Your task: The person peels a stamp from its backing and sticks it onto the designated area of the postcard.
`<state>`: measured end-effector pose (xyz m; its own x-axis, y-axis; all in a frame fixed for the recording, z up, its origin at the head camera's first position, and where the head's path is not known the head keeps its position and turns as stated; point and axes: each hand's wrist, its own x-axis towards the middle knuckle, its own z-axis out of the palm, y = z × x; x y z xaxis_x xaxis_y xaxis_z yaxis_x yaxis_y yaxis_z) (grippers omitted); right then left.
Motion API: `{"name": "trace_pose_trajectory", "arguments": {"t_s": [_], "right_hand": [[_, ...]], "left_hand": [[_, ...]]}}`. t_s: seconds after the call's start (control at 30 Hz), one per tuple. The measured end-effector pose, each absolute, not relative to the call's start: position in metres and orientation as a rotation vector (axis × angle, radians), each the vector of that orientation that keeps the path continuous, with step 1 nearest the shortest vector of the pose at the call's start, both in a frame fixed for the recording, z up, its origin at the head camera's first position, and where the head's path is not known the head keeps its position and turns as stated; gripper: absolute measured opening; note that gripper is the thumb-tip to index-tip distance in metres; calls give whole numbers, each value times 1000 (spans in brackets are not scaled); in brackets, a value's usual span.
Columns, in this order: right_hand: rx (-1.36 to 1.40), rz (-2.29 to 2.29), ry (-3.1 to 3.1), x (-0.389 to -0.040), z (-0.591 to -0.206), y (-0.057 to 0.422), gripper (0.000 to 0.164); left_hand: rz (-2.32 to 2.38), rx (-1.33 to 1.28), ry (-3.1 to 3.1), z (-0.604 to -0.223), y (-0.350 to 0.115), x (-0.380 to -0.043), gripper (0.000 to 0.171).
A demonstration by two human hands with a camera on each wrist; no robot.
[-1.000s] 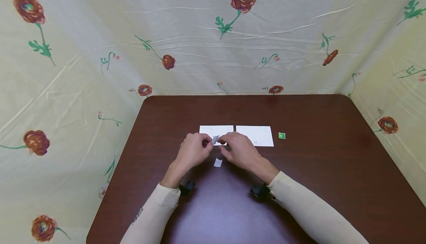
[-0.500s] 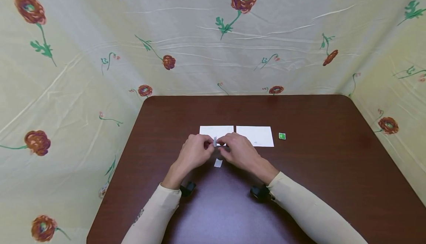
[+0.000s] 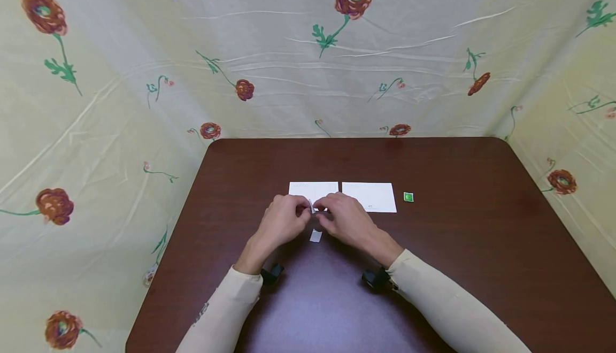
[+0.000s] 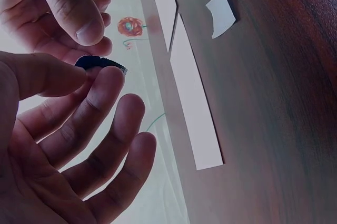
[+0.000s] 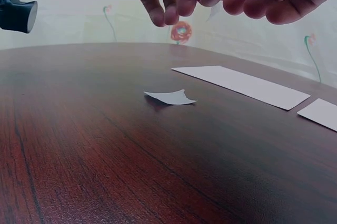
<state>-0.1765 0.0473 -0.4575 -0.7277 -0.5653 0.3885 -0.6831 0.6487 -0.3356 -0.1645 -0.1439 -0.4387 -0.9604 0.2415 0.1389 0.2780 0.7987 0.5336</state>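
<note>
In the head view my left hand [image 3: 284, 219] pinches a small stamp [image 3: 312, 206] above the front edge of the left white postcard [image 3: 315, 188]. Seen from the left wrist, the stamp [image 4: 101, 62] shows its dark face and notched edge between thumb and fingers. Close by on the right, my right hand [image 3: 348, 219] has bent, parted fingers; in the left wrist view its thumb [image 4: 89, 30] stands apart from the stamp. Below both hands a small pale piece of paper [image 5: 171, 97] lies on the table, its ends curled up.
A second white postcard [image 3: 368, 195] lies right of the first, a narrow gap between them. Farther right is a green stamp with a white border [image 3: 408, 197]. The brown table [image 3: 457, 267] meets a flowered cloth [image 3: 269, 37] along its back and sides.
The stamp in my left hand has turned from showing its pale side to nearly edge-on, then tilted slightly. Both hands have stayed almost in place.
</note>
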Motion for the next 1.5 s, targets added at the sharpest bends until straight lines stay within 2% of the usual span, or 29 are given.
{"name": "trace_pose_trajectory", "arguments": {"t_s": [0.47, 0.9, 1.5], "right_hand": [[996, 694, -2625, -177, -459, 48, 8], [997, 694, -2644, -176, -458, 48, 9], [972, 682, -2648, -180, -457, 50, 7]], "left_hand": [[-898, -365, -2931, -439, -144, -165, 6], [-875, -285, -2926, -438, -147, -167, 9], [-934, -304, -2856, -437, -149, -167, 5]]}}
